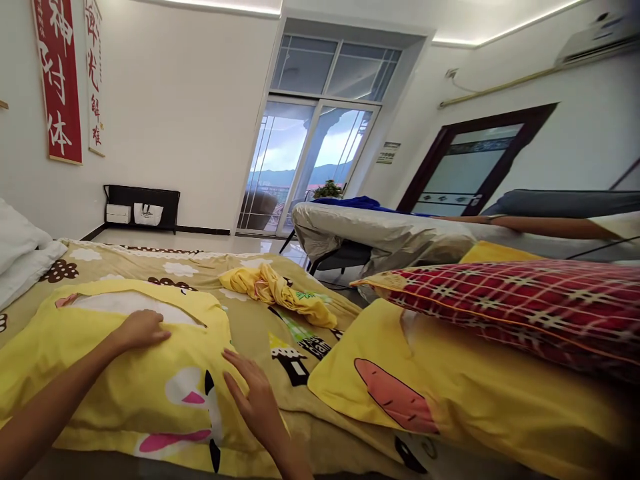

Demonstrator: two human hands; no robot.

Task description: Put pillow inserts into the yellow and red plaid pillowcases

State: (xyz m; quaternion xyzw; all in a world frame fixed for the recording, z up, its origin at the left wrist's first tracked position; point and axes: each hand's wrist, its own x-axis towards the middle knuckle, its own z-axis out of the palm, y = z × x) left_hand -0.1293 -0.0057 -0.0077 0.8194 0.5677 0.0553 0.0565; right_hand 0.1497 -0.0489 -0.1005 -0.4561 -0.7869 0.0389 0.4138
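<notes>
A yellow pillow in a cartoon-print case (125, 373) lies on the bed in front of me. My left hand (143, 329) rests on its top near the case's open edge, where white pillow shows, fingers curled against the fabric. My right hand (253, 393) lies flat and open on the pillow's right edge. Neither hand holds anything.
A crumpled yellow cloth (280, 287) lies on the tan patterned bedsheet (250, 327) beyond. At right is a second yellow pillow (450, 400) with a red plaid pillow (520, 303) on it. White pillows (20, 250) sit far left. A folding bed (390, 233) stands behind.
</notes>
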